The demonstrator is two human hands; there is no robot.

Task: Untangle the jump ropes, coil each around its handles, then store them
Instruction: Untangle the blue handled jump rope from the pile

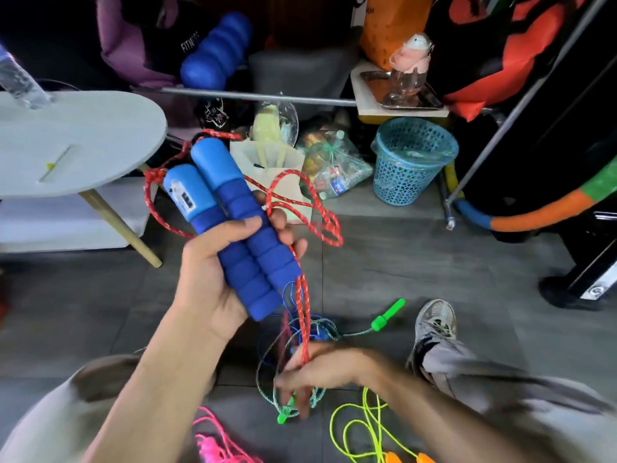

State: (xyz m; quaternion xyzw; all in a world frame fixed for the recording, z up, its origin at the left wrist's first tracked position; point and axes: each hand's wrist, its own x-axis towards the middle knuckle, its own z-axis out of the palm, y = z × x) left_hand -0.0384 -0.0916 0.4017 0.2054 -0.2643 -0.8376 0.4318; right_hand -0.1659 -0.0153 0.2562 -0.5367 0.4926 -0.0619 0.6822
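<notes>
Grey floor tiles [417,262] run under a cluttered corner, with a round white table [83,142] at the far left and a blue mesh basket [412,162] at the far right. Raised in the middle of the scene, the left hand [213,279] is closed around two blue handles [233,225] held side by side, thumb across the front and fingers behind; pairing them this way likely gives a firm core for winding. The red rope [302,202] loops loosely around the handle tops and to their right, then drops as doubled strands past the handle ends to the right hand [320,372], which is near the floor and blurred. Its fingers seem curled on those strands, probably to keep them taut, though I cannot tell the exact hold. Just beneath it lies a tangle of grey rope [267,359] with green handles [389,315]. A yellow rope [354,426] lies near right, and a pink rope [213,439] near left, both on the floor and not yet coiled.
</notes>
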